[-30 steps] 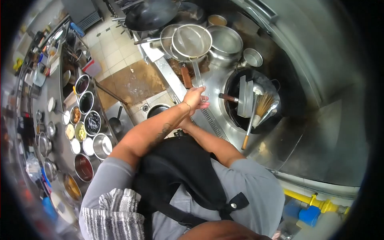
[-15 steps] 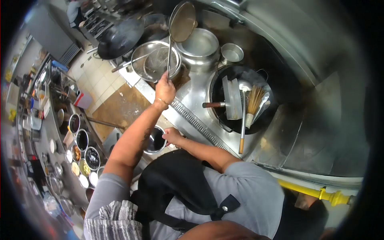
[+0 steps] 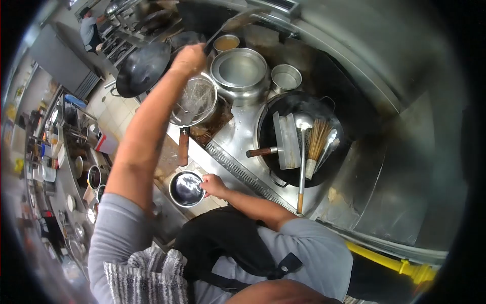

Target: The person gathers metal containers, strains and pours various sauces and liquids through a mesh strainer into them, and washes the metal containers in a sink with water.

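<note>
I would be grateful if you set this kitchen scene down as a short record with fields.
left hand: raised, gripping a long-handled tool; its head is blurred
right hand: grips the rim of a round vessel, dark and shiny inside
wok: holds a ladle, a bristle brush and a broad metal tool with a wooden handle
beside wok: small round pan, large pot
strainer: left of the large pot
background: another person, upper left
</note>
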Tool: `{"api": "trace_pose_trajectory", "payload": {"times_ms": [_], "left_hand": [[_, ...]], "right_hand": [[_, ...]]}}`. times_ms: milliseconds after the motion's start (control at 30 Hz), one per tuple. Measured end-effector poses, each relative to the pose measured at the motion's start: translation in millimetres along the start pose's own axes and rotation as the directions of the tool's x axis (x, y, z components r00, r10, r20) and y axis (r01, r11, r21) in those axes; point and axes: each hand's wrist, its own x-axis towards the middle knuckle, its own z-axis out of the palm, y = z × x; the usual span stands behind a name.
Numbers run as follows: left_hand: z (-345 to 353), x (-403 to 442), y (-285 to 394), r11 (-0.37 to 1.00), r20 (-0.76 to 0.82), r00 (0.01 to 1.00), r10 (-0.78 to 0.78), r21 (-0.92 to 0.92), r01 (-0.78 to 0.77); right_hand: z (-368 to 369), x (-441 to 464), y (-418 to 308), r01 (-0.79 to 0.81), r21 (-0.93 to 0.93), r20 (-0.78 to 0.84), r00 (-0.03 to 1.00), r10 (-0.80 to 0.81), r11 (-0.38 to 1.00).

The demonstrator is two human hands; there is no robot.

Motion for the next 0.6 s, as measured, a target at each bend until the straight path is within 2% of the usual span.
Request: {"api": "trace_pose_trajectory", "payload": {"times_ms": [67,133,167,200,267,300,333,400,467,500,533,567,600], "left_hand": [[-41,-28,-2,0.999,0.023,1.000,0.005,0.043,-0.006],[-65,-59,-5,0.996,-0.025,0.996,-0.084,0.010,0.084],[-71,-73,-9,0.993,-0.073,0.990,-0.119,-0.001,0.120],[-74,-85,-16,0.990,-0.077,0.987,-0.138,0.005,0.139],[-73,-115,-36,0.954,-0.075,0.966,-0.246,-0.196,0.227],[-50,-134,-62,0.980,-0.277,0.955,-0.106,-0.192,0.053],[-47,-158,-61,0.944,-0.264,0.946,-0.188,-0.315,0.100],[-30,-207,-70,0.828,-0.235,0.920,-0.313,-0.542,0.143],[-41,-272,-61,0.806,-0.177,0.923,-0.343,-0.560,0.192],[-49,-307,-57,0.733,-0.098,0.912,-0.398,-0.632,0.252],[-54,-367,-60,0.671,-0.071,0.874,-0.481,-0.671,0.315],[-60,-430,-58,0.601,-0.043,0.828,-0.559,-0.709,0.369],[-57,-463,-53,0.595,-0.067,0.822,-0.566,-0.723,0.351]], "right_hand": [[-2,0,-3,-0.036,0.024,0.017,0.999,0.035,0.999],[1,2,1,-0.071,0.091,0.023,0.997,0.070,0.993],[-1,4,1,-0.099,-0.018,0.028,0.995,0.099,0.995],[-1,5,0,-0.100,-0.025,0.047,0.994,0.101,0.995],[5,7,4,-0.082,0.047,0.058,0.995,0.079,0.996],[10,12,7,-0.112,0.034,0.058,0.992,0.110,0.993],[14,17,15,-0.150,0.073,0.056,0.988,0.146,0.986],[22,33,48,-0.153,-0.035,0.023,0.988,0.154,0.988],[26,25,33,-0.196,0.014,0.003,0.981,0.196,0.981],[31,25,30,-0.212,0.090,-0.001,0.977,0.213,0.973],[30,37,53,-0.180,-0.018,-0.010,0.984,0.180,0.983],[36,33,47,-0.190,0.023,0.048,0.981,0.189,0.982],[40,33,42,-0.232,0.038,-0.013,0.972,0.233,0.972]]}}
